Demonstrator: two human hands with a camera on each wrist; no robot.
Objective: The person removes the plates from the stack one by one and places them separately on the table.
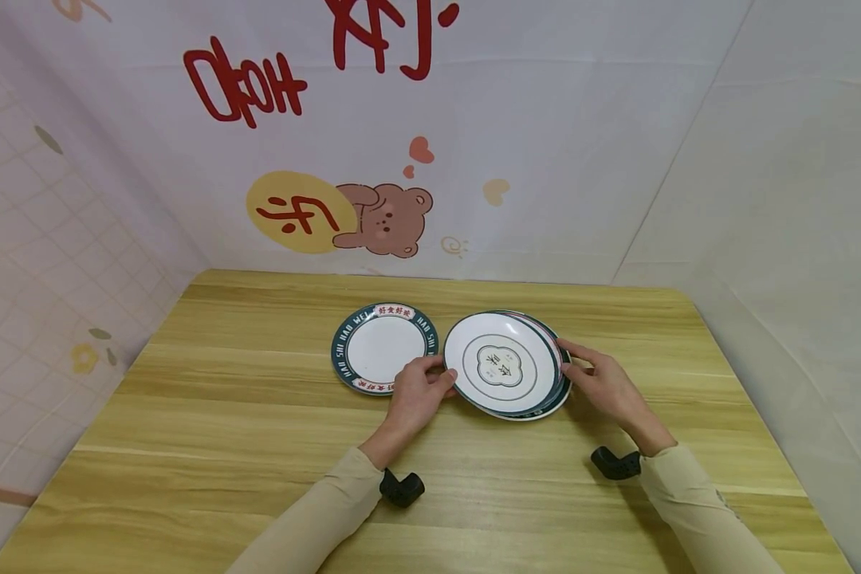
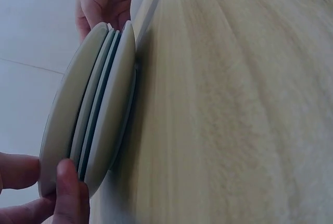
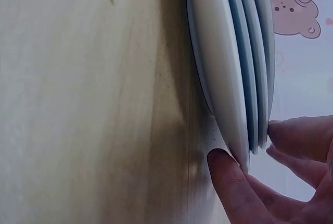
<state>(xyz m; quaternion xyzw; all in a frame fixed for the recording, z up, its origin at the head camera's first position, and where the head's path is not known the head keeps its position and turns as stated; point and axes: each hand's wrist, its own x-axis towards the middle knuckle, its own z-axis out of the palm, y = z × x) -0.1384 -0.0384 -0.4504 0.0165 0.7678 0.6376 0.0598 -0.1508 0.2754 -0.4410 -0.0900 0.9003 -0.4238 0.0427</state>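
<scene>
A stack of several plates [image 1: 498, 363] is held between both hands, the top one white with a dark rim and a printed centre. The left hand [image 1: 419, 391] grips its left edge; in the left wrist view its fingers [image 2: 67, 182] lie on the rims of the stacked plates [image 2: 78, 109]. At the right edge the right hand [image 1: 606, 389] pinches the rims, with thumb and fingers on either side in the right wrist view, where the stack [image 3: 223, 52] appears edge-on. A single green-rimmed plate [image 1: 383, 351] lies just left of the stack.
The wooden table [image 1: 222, 446] extends around the plates. Behind it hangs a white backdrop [image 1: 560, 159] with a printed bear [image 1: 391, 223] and red lettering. A black wrist device [image 1: 402, 488] is on the left arm, another [image 1: 615, 464] on the right.
</scene>
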